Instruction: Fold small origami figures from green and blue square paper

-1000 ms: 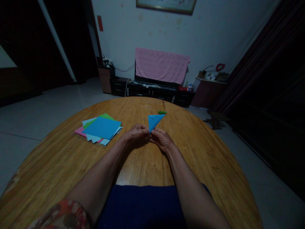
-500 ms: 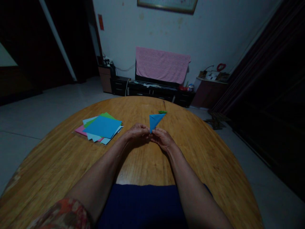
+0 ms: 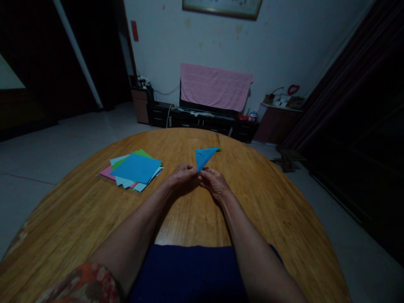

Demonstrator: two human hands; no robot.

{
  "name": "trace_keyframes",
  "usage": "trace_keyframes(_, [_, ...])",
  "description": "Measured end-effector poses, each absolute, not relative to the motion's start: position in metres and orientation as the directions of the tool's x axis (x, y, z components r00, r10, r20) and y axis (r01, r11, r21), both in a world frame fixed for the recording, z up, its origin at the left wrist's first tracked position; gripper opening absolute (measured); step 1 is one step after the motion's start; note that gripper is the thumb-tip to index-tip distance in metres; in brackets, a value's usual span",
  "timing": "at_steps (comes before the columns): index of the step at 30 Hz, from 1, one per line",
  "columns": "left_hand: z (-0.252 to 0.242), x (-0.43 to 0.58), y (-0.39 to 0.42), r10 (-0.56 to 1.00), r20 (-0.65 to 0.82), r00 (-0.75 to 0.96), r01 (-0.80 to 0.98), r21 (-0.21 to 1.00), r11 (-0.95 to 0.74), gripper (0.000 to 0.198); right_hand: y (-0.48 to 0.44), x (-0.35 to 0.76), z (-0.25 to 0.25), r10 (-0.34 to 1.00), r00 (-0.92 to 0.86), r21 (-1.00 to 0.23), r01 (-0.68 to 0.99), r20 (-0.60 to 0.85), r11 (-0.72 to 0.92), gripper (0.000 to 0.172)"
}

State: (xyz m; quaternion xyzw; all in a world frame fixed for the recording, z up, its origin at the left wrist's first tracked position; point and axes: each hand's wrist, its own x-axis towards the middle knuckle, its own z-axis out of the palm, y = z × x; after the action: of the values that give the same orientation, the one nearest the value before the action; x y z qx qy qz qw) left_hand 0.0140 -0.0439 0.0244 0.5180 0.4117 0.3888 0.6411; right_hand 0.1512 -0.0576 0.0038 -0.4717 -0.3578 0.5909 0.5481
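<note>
Blue folded paper (image 3: 203, 158), lower tip pinched by left hand (image 3: 183, 173) and right hand (image 3: 215, 182), above wooden worktop (image 3: 268, 219), coloured sheet stack (image 3: 136, 167) to left, red wall strip (image 3: 134, 31), any writing too small to read.

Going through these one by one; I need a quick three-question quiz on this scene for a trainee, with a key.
1. True or false: the folded blue paper is held by the left hand alone, with the right hand well away from it.
2. Which colour lies on top of the paper stack? (a) pink (b) blue (c) green
3. Fill in: from this view, the small green object is partly hidden by the ____.

Key: 1. False, both hands hold it at its lower end. 2. b. 3. folded blue paper.
</note>
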Motion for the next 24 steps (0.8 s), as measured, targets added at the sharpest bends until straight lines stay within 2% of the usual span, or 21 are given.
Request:
trace_keyframes(3, [0.022, 0.016, -0.042, 0.967, -0.067, 0.247, -0.101, 0.99, 0.094, 0.018, -0.056, 0.146, 0.001, 0.984, 0.177, -0.983, -0.183, -0.034, -0.001, 0.026])
trace_keyframes(6, [0.017, 0.02, -0.038, 0.962, -0.082, 0.262, -0.222, 0.965, 0.142, 0.016, -0.055, 0.142, -0.002, 0.973, 0.18, -0.989, 0.018, 0.146, 0.145, 0.02])
trace_keyframes(8, [0.012, 0.022, -0.035, 0.95, -0.077, 0.303, -0.346, 0.92, 0.185, 0.015, -0.053, 0.141, -0.004, 0.966, 0.169, -0.98, 0.056, 0.198, 0.191, 0.018])
trace_keyframes(12, [0.005, 0.026, -0.03, 0.929, -0.096, 0.357, -0.408, 0.879, 0.248, 0.015, -0.048, 0.144, -0.009, 0.972, 0.212, -0.985, -0.117, 0.101, 0.128, 0.025])
trace_keyframes(14, [0.004, 0.026, -0.03, 0.925, -0.094, 0.369, -0.407, 0.878, 0.252, 0.015, -0.047, 0.148, -0.011, 0.985, 0.166, -0.98, -0.182, 0.044, 0.074, 0.028])
trace_keyframes(17, [0.006, 0.025, -0.031, 0.919, -0.096, 0.383, -0.392, 0.884, 0.256, 0.013, -0.046, 0.151, -0.013, 0.998, 0.068, -0.978, -0.206, 0.017, 0.031, 0.027])
trace_keyframes(24, [0.027, 0.019, -0.044, 0.899, -0.135, 0.417, -0.225, 0.943, 0.246, 0.018, -0.051, 0.153, -0.005, 0.995, 0.072, -0.969, -0.242, -0.071, -0.052, 0.024])
